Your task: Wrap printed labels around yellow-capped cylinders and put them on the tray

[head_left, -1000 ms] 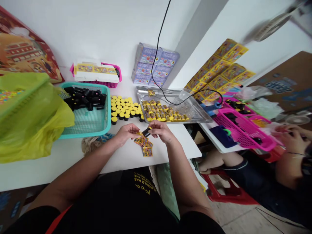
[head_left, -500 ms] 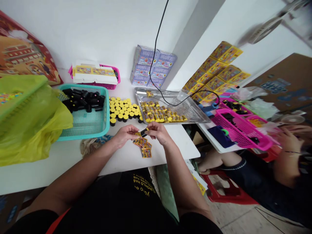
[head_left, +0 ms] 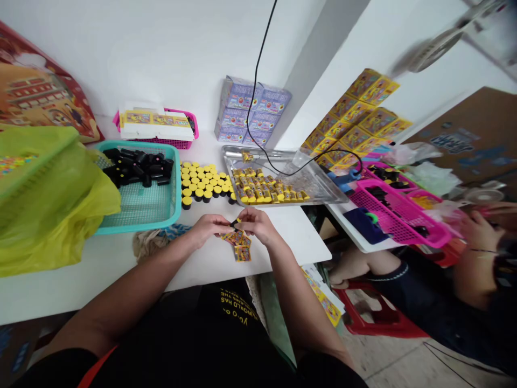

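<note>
My left hand and my right hand meet above the table, fingertips pinched together. Between them is a small black container with a yellow end, gripped by my right hand. The fingers of my left hand close on a yellow printed label against its side, mostly hidden by the fingers. Just below lie several loose printed labels on the white tabletop. Beyond my hands stand rows of black containers with yellow lids. A metal tray beside them holds many wrapped yellow ones.
A turquoise basket of black containers stands left, next to a yellow-green plastic bag. Purple boxes and yellow boxes are stacked behind. A black cable hangs over the tray. At right, a co-worker sits by pink baskets.
My two hands have come closer together, and the black container between them is now more covered by fingers. The loose labels have stayed in place.
</note>
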Action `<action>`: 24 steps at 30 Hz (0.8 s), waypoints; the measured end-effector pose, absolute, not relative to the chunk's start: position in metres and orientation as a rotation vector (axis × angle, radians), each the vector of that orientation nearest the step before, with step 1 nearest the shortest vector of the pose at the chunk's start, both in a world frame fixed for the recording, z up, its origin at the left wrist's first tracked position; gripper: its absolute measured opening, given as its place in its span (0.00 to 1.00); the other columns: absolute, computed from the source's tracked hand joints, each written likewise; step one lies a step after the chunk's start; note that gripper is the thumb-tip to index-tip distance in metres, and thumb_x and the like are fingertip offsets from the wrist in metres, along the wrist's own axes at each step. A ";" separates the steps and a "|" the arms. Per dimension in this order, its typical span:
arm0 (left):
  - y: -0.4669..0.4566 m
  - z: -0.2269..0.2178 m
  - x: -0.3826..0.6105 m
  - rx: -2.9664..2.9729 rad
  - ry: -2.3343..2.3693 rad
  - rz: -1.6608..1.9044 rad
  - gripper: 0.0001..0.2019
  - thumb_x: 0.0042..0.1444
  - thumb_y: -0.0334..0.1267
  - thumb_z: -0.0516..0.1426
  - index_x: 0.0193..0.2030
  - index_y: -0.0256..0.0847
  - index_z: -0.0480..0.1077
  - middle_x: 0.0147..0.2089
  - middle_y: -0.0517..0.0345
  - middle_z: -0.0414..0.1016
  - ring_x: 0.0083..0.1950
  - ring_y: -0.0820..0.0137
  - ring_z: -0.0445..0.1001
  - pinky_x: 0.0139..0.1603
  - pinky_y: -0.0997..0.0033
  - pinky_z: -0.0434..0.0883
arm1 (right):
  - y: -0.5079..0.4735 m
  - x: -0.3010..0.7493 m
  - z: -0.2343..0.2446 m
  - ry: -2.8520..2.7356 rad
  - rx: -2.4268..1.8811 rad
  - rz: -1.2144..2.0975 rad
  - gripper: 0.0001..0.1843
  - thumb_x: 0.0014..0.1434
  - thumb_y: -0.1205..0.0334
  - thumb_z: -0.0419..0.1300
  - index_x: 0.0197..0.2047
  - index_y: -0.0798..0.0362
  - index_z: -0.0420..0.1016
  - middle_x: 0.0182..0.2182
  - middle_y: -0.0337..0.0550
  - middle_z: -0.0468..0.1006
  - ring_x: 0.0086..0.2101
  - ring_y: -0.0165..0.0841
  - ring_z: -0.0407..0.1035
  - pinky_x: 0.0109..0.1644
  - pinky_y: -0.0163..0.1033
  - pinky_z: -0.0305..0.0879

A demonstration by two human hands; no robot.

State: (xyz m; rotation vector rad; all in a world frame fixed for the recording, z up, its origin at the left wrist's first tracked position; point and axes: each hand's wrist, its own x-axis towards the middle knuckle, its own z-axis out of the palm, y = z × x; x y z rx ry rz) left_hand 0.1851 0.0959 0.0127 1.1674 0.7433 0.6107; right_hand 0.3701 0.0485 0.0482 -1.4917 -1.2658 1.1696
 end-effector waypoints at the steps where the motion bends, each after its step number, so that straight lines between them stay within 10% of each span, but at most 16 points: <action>1: 0.095 0.014 0.185 1.140 0.737 0.614 0.14 0.36 0.39 0.69 0.30 0.34 0.78 0.26 0.56 0.75 0.28 0.73 0.69 0.30 0.72 0.63 | 0.048 0.370 0.048 -1.266 -1.475 1.187 0.18 0.37 0.58 0.72 0.29 0.53 0.70 0.16 0.29 0.68 0.15 0.25 0.59 0.17 0.32 0.52; 12: 0.095 0.010 0.187 0.846 0.630 0.637 0.20 0.27 0.33 0.72 0.31 0.35 0.72 0.26 0.60 0.73 0.27 0.73 0.71 0.30 0.72 0.64 | 0.048 0.368 0.045 -1.293 -1.390 1.328 0.18 0.40 0.56 0.73 0.31 0.54 0.73 0.17 0.31 0.70 0.16 0.24 0.60 0.19 0.31 0.52; 24: 0.093 0.012 0.186 0.891 0.574 0.474 0.22 0.39 0.48 0.70 0.32 0.35 0.69 0.27 0.56 0.74 0.26 0.71 0.74 0.29 0.71 0.68 | 0.035 0.366 0.037 -1.289 -1.258 1.380 0.24 0.41 0.53 0.74 0.40 0.53 0.75 0.25 0.34 0.76 0.22 0.27 0.66 0.26 0.33 0.61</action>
